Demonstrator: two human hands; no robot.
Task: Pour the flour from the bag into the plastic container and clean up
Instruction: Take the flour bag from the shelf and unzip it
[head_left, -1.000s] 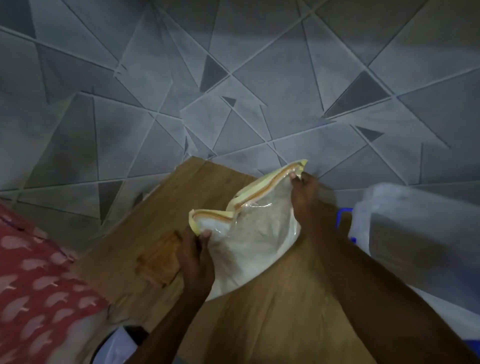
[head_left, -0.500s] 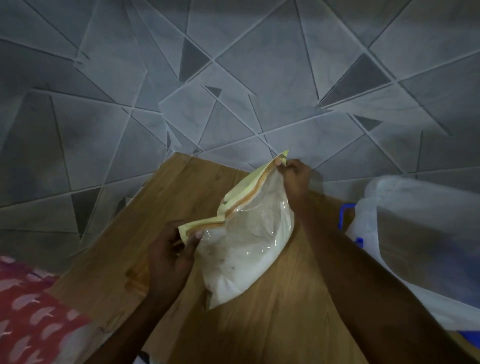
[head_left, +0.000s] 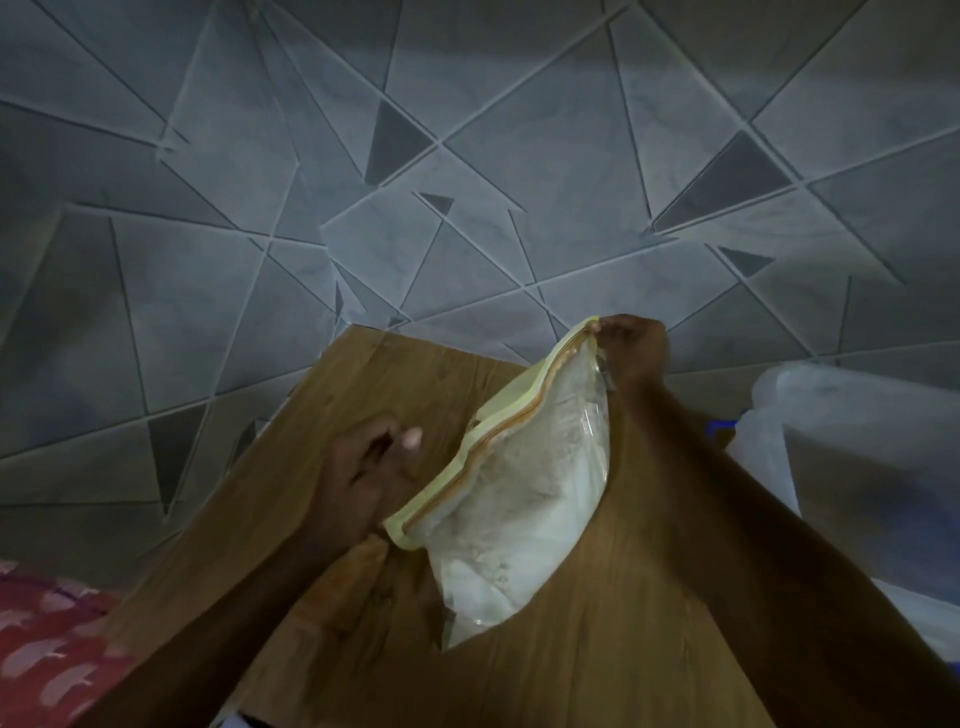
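right hand (head_left: 631, 348): pinching the flour bag's (head_left: 519, 499) top corner, holding it up over the tabletop (head_left: 623, 623)
left hand (head_left: 363, 478): hovering just beside the bag, fingers loose, gripping nothing
room: grey geometric floor (head_left: 467, 156) showing below

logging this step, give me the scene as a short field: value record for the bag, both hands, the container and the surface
bag: clear flour bag with yellow zip strip, hanging tilted over the table
right hand: right hand pinches the bag's top far corner
left hand: left hand beside the bag's lower corner, fingers loose, not gripping it
container: translucent plastic container at right, blue part at its edge
surface: wooden table
flour: inside the bag, none poured yet
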